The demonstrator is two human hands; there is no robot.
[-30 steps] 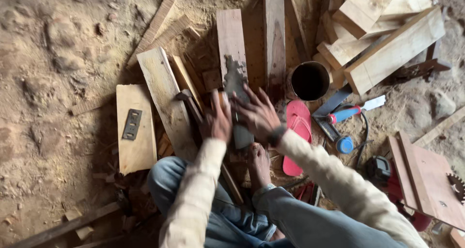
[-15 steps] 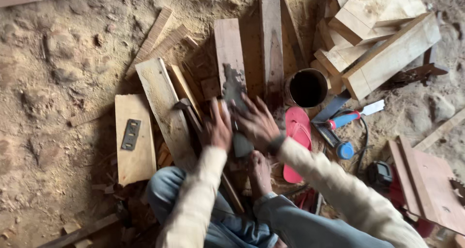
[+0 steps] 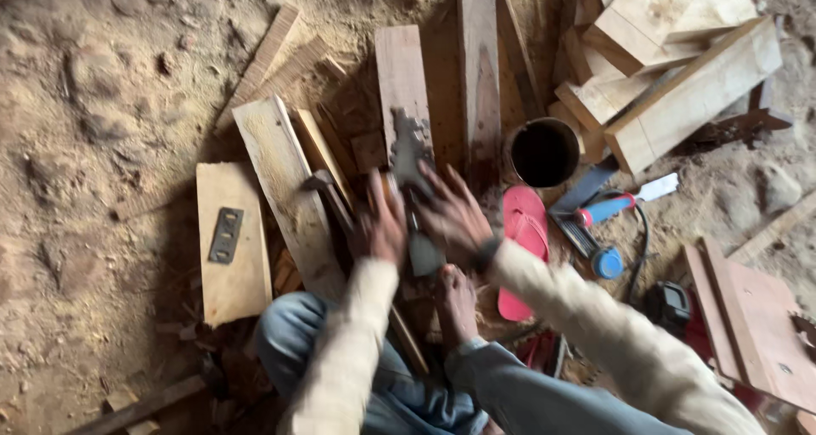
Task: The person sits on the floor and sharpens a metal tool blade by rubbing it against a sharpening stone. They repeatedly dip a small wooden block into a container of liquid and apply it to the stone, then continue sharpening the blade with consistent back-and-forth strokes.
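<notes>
Wooden planks and offcuts lie all round us on the sandy floor (image 3: 93,146). We sit with one bare foot (image 3: 456,303) forward, braced against the dark carved piece (image 3: 414,176) that rests on an upright reddish plank (image 3: 401,82) straight ahead.

Left hand (image 3: 380,223) — motion-blurred, at the left edge of the carved piece; we cannot tell how its fingers lie. Right hand (image 3: 455,218) — palm down on the piece's lower right, fingers spread, a dark band at the wrist.

Surroundings: a hammer (image 3: 327,195) lies just left of the left hand, across a pale board (image 3: 285,189). Further left, a short board (image 3: 231,240) carries a grey metal plate (image 3: 226,234). A pink sandal (image 3: 523,248) lies just right of the right wrist. Beyond it, a blue-handled power tool (image 3: 608,218) with a black cord.

Containers: one round dark tin (image 3: 545,152), open-topped, stands near the sandal's toe; its inside is black and we cannot make out any contents. Stacked pale timber (image 3: 680,70) crowds the upper right.
</notes>
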